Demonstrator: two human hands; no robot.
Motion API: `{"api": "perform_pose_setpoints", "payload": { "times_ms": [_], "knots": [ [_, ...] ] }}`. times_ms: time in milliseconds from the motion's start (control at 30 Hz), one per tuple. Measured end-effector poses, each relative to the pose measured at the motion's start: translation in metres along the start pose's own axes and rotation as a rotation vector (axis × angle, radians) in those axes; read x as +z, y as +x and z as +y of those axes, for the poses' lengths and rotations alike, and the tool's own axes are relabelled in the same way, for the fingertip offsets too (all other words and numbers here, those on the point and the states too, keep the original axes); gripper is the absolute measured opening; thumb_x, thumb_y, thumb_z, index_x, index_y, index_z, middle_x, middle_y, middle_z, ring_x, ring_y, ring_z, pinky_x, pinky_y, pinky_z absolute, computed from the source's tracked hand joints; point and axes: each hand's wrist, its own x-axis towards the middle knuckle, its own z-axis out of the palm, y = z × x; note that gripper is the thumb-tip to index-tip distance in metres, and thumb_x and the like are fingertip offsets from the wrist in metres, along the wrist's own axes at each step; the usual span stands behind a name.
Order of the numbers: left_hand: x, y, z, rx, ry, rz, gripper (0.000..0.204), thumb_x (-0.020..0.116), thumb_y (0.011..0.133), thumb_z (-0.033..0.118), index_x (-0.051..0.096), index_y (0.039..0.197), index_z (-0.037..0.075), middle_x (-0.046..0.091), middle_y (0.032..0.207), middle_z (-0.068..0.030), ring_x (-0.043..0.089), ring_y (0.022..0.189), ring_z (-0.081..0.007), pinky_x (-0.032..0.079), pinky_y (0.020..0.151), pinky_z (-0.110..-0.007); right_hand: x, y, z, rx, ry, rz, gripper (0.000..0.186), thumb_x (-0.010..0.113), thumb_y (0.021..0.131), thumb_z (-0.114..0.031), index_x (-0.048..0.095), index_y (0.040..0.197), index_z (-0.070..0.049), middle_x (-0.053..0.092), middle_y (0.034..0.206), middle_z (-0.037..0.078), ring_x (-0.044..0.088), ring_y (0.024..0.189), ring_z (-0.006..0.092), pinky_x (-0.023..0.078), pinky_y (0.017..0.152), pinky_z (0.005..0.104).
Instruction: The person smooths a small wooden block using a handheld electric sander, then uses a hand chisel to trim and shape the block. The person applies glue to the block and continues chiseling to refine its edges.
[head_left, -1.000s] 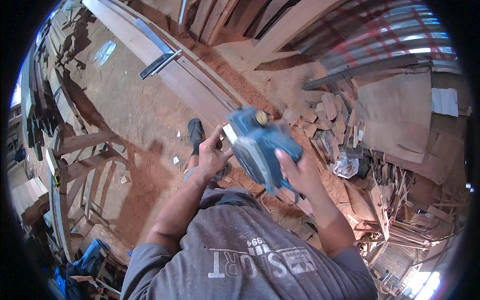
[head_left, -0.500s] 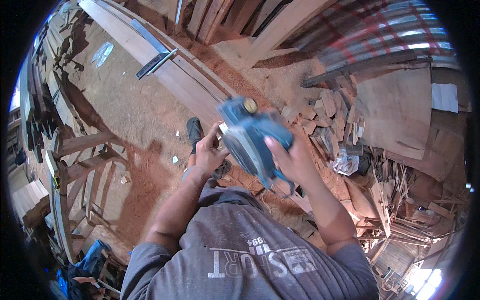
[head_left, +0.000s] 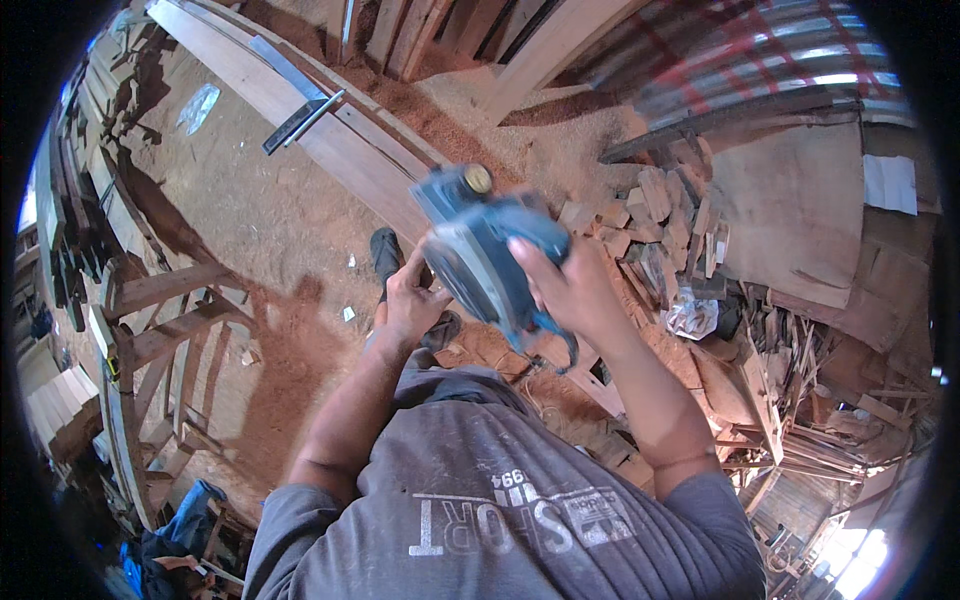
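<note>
In my right hand is a blue electric hand planer, the fingers wrapped round its rear handle. It is motion-blurred over a long wooden board, which runs from the far left towards me. Its yellow front knob points away from me. My left hand is beside the planer's left flank, at the board's near edge, with fingers bent; the planer partly hides the fingertips and whatever they grip. Farther along the board, a clamp with a dark jaw and metal bar crosses it.
Wood offcuts are heaped on the right near a sheet of plywood. A wooden trestle stands at left. Reddish sawdust covers parts of the floor. Timber leans at the back, and a crumpled clear plastic bag lies right.
The planer and my right hand have moved forward and left along the board. My left hand has stayed almost in place. The whole view has shifted slightly.
</note>
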Motion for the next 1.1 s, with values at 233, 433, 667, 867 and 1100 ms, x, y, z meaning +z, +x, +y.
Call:
{"api": "perform_pose_setpoints", "payload": {
  "times_ms": [233, 433, 667, 867, 1100],
  "knots": [
    [-0.003, -0.005, 0.004, -0.004, 0.021, -0.015, 0.085, 0.090, 0.081, 0.009, 0.054, 0.158, 0.009, 0.047, 0.073, -0.0015, 0.044, 0.065, -0.0069, 0.044, 0.062, -0.023, -0.021, -0.081, 0.031, 0.248, 0.105, -0.015, 0.036, 0.071, 0.105, -0.031, 0.073, 0.125, -0.002, 0.078, 0.100, 0.011, 0.072, 0.090, 0.0209, 0.057, 0.083, 0.0385],
    [-0.003, 0.002, 0.037, -0.071, -0.120, -0.067, 0.070, 0.085, 0.091, 0.005, 0.054, 0.154, 0.001, 0.074, 0.103, -0.0022, 0.061, 0.089, -0.0044, 0.054, 0.082, -0.023, -0.004, 0.022, -0.018, 0.059, -0.003, -0.020, 0.040, 0.066, 0.106, -0.038, 0.074, 0.118, 0.000, 0.077, 0.095, 0.021, 0.076, 0.089, 0.0305, 0.058, 0.082, 0.0434],
    [-0.001, -0.004, 0.008, -0.035, 0.047, 0.003, 0.078, 0.090, 0.084, 0.009, 0.056, 0.155, 0.007, 0.045, 0.073, -0.0029, 0.043, 0.063, -0.0067, 0.043, 0.060, -0.024, -0.015, -0.055, 0.028, 0.081, 0.111, -0.011, 0.040, 0.067, 0.106, -0.035, 0.072, 0.125, 0.000, 0.077, 0.107, 0.019, 0.076, 0.098, 0.0295, 0.057, 0.089, 0.0414],
    [0.002, 0.001, 0.004, -0.009, -0.055, -0.029, 0.077, 0.090, 0.084, 0.011, 0.057, 0.153, 0.007, 0.046, 0.073, -0.0044, 0.044, 0.063, -0.0071, 0.045, 0.060, -0.026, -0.007, -0.019, 0.016, -0.013, 0.029, 0.041, 0.040, 0.068, 0.106, -0.039, 0.072, 0.112, 0.001, 0.073, 0.092, 0.013, 0.071, 0.085, 0.0224, 0.055, 0.077, 0.0378],
    [-0.002, 0.000, 0.007, 0.032, 0.084, -0.003, 0.080, 0.090, 0.081, 0.010, 0.057, 0.153, 0.006, 0.050, 0.075, -0.0053, 0.046, 0.064, -0.0086, 0.047, 0.062, -0.027, -0.001, 0.004, 0.008, -0.064, -0.006, 0.019, 0.043, 0.068, 0.106, -0.043, 0.071, 0.106, 0.000, 0.068, 0.079, 0.011, 0.067, 0.074, 0.0179, 0.052, 0.069, 0.0347]
  ]
}}
